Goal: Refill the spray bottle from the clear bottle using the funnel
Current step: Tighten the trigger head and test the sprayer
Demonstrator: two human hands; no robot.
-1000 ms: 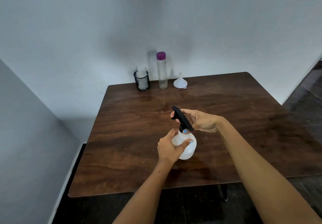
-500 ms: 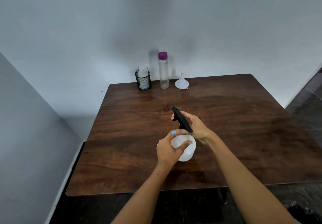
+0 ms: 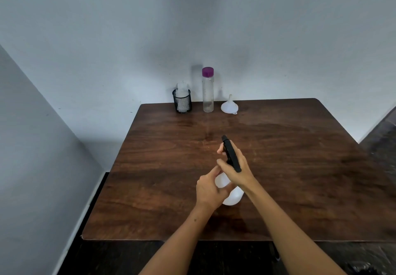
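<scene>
A person stands at a dark wooden bench (image 3: 300,167), both bare arms reaching in from below. The left hand (image 3: 209,190) is curled around the white body of the spray bottle (image 3: 232,196), which stands on the bench near its middle. The right hand (image 3: 237,171) is wrapped around the black spray head (image 3: 231,153), whose nozzle points away toward the wall. Over the last second the right hand has turned: its fingers, which reached across the head from the right, now close over the neck from above, with the wrist swung toward the person. That reads as a twist to unscrew the head, the first step before any filling; whether the head is already loose cannot be told. At the far edge, well apart from the hands, the clear bottle (image 3: 207,95) stands upright with its purple cap (image 3: 207,71) still on, the white funnel (image 3: 229,106) rests mouth down just beside it, and a black mesh cup (image 3: 182,102) holds something white.
</scene>
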